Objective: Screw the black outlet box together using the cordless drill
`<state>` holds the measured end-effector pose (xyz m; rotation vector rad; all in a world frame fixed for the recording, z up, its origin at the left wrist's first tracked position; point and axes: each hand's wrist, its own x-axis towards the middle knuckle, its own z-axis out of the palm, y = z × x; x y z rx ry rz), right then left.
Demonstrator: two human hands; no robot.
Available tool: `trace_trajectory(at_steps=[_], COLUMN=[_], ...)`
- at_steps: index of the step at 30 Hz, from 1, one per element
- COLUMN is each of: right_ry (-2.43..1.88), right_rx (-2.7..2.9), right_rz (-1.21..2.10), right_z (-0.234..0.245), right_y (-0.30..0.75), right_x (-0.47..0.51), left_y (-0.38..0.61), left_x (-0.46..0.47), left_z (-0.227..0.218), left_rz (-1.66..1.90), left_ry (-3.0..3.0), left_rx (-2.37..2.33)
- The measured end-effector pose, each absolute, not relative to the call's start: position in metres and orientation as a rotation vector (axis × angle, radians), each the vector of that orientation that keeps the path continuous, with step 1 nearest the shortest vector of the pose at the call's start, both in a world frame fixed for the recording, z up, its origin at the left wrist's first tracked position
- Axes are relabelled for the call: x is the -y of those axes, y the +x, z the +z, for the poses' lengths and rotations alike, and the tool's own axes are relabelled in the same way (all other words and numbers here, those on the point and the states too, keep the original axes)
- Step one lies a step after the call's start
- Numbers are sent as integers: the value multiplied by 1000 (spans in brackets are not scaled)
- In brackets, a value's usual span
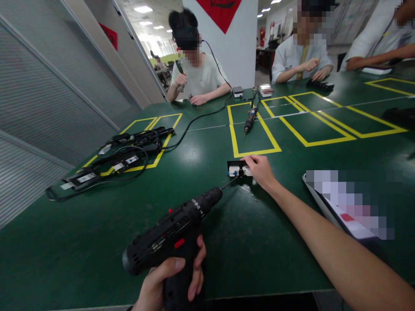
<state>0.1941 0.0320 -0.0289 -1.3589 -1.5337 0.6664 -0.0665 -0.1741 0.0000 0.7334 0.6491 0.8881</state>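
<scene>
My left hand (175,272) is wrapped round the grip of a black cordless drill (175,229) with red buttons. A long thin bit (229,183) runs from its chuck toward a small black-and-white part (239,169) with a blue detail. The bit's tip is at or very near the front of that part; whether it touches I cannot tell. My right hand (260,169) pinches the part at its right end, fingers closed on its upper edge, and keeps it on the green table (106,242).
Black devices with cables (129,149) lie at the left. A soldering-iron-like tool (250,121) rests inside a yellow taped rectangle (256,153). To the right is a tablet-like device (350,216), partly blurred. Across the table, a person (201,73) holds a dark tool; others sit farther right.
</scene>
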Motion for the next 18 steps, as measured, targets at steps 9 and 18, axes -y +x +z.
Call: trace_trajectory(at_steps=[9,18], right_ry=[-1359,-1355], right_rx=[1528,1529], right_rz=[679,691], right_z=[-31,-28], right_y=[194,193], right_x=[-32,-31], left_y=[-66,-65], left_x=[173,172], left_z=[-1,1], left_rz=[875,855], left_ry=[733,732], left_rx=[-651,-659])
